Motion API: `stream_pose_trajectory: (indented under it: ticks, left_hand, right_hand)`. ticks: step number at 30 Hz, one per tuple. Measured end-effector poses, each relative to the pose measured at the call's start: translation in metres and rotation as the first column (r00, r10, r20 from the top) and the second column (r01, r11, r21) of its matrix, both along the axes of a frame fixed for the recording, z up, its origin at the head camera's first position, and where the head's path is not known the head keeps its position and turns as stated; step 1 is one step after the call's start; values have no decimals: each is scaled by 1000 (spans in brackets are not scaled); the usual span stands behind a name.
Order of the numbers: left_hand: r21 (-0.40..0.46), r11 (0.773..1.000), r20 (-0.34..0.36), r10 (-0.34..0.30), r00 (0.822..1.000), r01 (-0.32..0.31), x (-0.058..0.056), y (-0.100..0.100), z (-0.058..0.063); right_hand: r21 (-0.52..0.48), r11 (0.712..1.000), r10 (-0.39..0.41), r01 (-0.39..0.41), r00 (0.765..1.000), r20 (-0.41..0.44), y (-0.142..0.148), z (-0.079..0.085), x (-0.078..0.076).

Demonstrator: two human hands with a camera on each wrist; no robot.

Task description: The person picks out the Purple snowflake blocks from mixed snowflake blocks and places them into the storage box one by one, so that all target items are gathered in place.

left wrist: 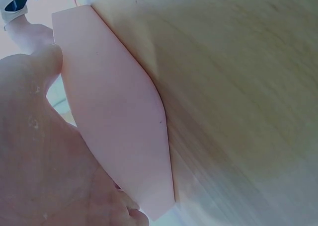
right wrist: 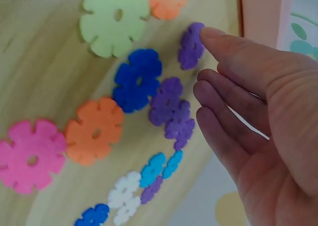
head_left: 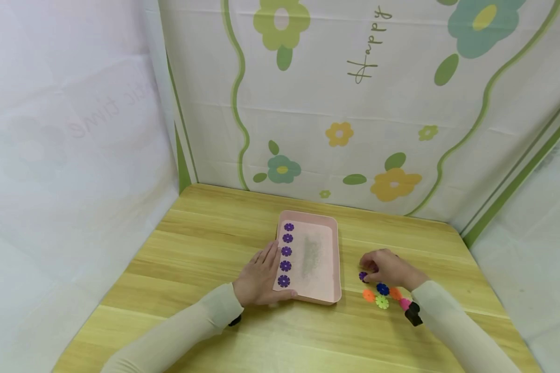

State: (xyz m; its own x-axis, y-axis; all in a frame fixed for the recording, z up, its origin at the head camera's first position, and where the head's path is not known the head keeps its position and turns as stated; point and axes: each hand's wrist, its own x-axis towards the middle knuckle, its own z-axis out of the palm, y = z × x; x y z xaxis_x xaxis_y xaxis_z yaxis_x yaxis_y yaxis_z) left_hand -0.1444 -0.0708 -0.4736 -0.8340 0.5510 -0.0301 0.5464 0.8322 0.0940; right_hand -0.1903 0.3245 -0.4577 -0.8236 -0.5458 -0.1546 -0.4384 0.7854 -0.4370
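A pink tray lies on the wooden table, with several purple snowflake discs in a column along its left side. My left hand rests against the tray's left side and near left corner, fingers extended; the left wrist view shows its palm over the tray wall. To the right of the tray, my right hand pinches a purple snowflake disc at its edge. The thumb hides part of that grip. Close by lie blue, orange, pink and light green snowflake discs.
More snowflake discs, purple, light blue and white, lie beyond in the right wrist view. A flowered cloth stands behind the table, and white cloth hangs at the left.
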Motion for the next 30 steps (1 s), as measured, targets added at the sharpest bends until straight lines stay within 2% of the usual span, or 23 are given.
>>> stream_pose_trajectory:
  ticks: [9, 16, 20, 24, 30]
  left_hand:
    - [8, 1000, -22, -14, 1000, 15, -1, 1, -1]
    - [1, 1000, -38, -16, 999, 16, -1, 2, -1]
    - [1, 1000, -37, -13, 999, 13, 0, 2, 1]
    - [-10, 1000, -12, -6, 1000, 6, 1, 2, 4]
    - [1, 1000, -1, 1, 1000, -1, 1, 1, 4]
  right_hand:
    - [-30, 999, 15, -14, 1000, 17, 0, -4, -4]
    - [-58, 998, -25, 33, 990, 136, 2, -4, -7]
    - [-89, 996, -4, 21, 983, 181, 2, -2, -10]
    - [-70, 997, 39, -28, 987, 156, 2, 5, -17]
    - [-13, 1000, 17, -15, 992, 122, -1, 25, -29]
